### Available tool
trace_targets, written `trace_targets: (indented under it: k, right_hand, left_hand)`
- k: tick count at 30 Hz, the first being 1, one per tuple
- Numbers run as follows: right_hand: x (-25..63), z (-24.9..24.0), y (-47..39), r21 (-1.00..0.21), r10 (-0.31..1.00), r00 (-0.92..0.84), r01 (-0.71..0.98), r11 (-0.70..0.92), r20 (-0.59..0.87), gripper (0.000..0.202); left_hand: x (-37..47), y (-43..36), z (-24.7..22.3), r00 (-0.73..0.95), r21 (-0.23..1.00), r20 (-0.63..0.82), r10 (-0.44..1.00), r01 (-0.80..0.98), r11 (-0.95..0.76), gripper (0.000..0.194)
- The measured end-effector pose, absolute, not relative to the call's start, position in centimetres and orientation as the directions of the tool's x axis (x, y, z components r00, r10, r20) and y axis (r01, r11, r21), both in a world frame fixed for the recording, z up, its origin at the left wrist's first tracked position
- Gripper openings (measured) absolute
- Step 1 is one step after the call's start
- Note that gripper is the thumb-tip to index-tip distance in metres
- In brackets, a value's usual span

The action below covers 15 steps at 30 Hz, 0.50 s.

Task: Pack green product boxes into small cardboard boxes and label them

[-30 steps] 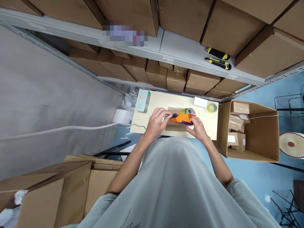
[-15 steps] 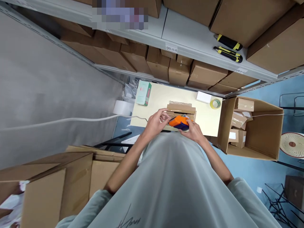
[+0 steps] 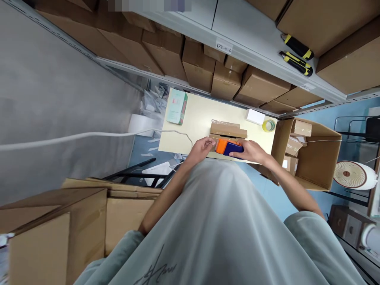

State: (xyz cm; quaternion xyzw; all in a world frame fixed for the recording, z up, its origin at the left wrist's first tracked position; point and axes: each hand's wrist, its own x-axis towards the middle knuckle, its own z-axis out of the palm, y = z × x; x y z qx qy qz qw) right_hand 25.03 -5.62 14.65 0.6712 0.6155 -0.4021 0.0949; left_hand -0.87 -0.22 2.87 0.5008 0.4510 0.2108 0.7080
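An orange and dark blue object [image 3: 228, 147] is held over the near edge of the pale yellow table [image 3: 196, 113]. My right hand [image 3: 249, 150] grips its right end, thumb below and fingers above. Just left of it, my left hand [image 3: 203, 149] has its fingertips pinched together; whatever may be between them is too small to make out. Behind the object, a cardboard box [image 3: 227, 129] with raised flaps lies on the table, partly hidden by the object and my hands.
On the table are a green box [image 3: 177, 107], a white box [image 3: 255, 116] and a tape roll [image 3: 268, 126]. An open carton [image 3: 319, 158] with small parcels stands at the right. Two cutters [image 3: 297, 55] lie on the shelf above. A white cable [image 3: 118, 134] crosses from the left.
The orange and blue object has turned in my right hand, showing more of its blue side. My left hand's fingers have drawn closer together. The camera view has shifted.
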Motion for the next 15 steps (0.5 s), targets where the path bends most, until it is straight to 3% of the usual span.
trace_targets:
  k: [7, 15]
  right_hand:
    - [26.1, 15.2, -3.6, -0.428, 0.675, -0.139, 0.858, -0.283, -0.725, 0.053]
    - [27.1, 16.2, -2.5, -0.331, 0.598, -0.063, 0.876, -0.350, -0.799, 0.058]
  left_hand:
    - [-0.5, 0.6, 2.0, 0.525, 0.874, -0.455, 0.719, 0.112, 0.472, 0.054]
    - [-3.5, 2.9, -1.6, 0.402, 0.825, -0.533, 0.744, 0.055, 0.562, 0.043]
